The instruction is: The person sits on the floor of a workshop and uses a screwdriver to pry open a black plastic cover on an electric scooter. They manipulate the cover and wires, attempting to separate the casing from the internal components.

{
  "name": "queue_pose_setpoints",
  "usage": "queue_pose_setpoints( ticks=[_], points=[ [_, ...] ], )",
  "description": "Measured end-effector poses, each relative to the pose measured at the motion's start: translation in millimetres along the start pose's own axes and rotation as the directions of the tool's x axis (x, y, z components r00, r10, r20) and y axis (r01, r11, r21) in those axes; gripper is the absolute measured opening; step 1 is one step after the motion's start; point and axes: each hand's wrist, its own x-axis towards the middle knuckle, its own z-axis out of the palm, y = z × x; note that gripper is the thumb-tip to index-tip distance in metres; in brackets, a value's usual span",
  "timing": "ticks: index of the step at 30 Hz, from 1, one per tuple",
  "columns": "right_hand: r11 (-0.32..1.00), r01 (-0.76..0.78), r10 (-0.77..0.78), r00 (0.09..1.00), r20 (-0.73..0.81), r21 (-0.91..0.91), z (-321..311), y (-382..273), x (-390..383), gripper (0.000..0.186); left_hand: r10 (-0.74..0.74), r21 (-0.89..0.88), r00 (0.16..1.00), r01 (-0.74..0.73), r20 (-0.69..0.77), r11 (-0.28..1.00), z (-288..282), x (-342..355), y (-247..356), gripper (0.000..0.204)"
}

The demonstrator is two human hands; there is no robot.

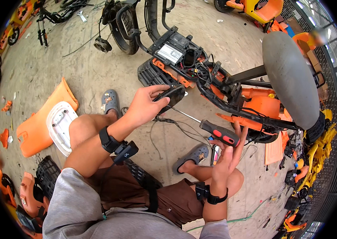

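My left hand point(146, 104) pinches a dark, rounded, plate-like part point(171, 95) between thumb and fingers, in front of the stripped scooter frame point(184, 59). In my right hand point(227, 157) is a screwdriver point(220, 133) with a black and red handle, held loosely between thumb and fingers, some of them stretched upward. Its thin shaft points up and left toward the dark part. Whether the tip touches that part I cannot tell. Exposed wiring, a labelled silver box and orange panels show on the frame, with a grey seat point(291, 75) at its right end.
On the concrete floor to the left lie an orange panel point(43, 123) and a white tray-like cover point(62, 125). Loose cables point(180, 129) trail beneath my hands. Yellow and orange scooter parts point(315, 159) line the right side. A green hose point(248, 217) runs along the lower right.
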Motion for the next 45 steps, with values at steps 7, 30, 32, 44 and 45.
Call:
queue_pose_setpoints(
  ticks=[7, 30, 32, 44, 45],
  points=[
    [0.988, -0.033, 0.030, 0.999, -0.025, -0.149, -17.2, 8.9, -6.2, 0.054, -0.042, -0.047, 0.999, 0.042, 0.003, 0.998, 1.6, -1.5, -1.0, 0.039],
    [0.983, 0.031, -0.034, 0.999, -0.012, -0.183, -14.6, -0.1, 3.7, 0.045, -0.089, -0.093, 0.996, 0.088, -0.004, 0.992, 1.4, 0.2, -3.5, 0.039],
    [0.981, -0.047, 0.056, 0.998, 0.041, -0.190, -21.5, 3.8, -3.1, 0.045, -0.089, -0.098, 0.996, 0.087, -0.014, 0.991, -0.5, 0.5, -4.7, 0.039],
    [0.929, -0.107, 0.104, 0.994, -0.027, -0.353, -24.2, 5.3, -4.7, 0.043, -0.083, -0.089, 0.996, 0.081, -0.017, 0.993, 1.3, 0.2, -4.5, 0.040],
    [0.905, 0.023, -0.016, 1.000, 0.021, -0.426, -24.9, 4.4, -0.7, 0.042, -0.081, -0.091, 0.997, 0.080, -0.011, 0.993, 1.8, 0.6, -4.4, 0.040]
  ],
)
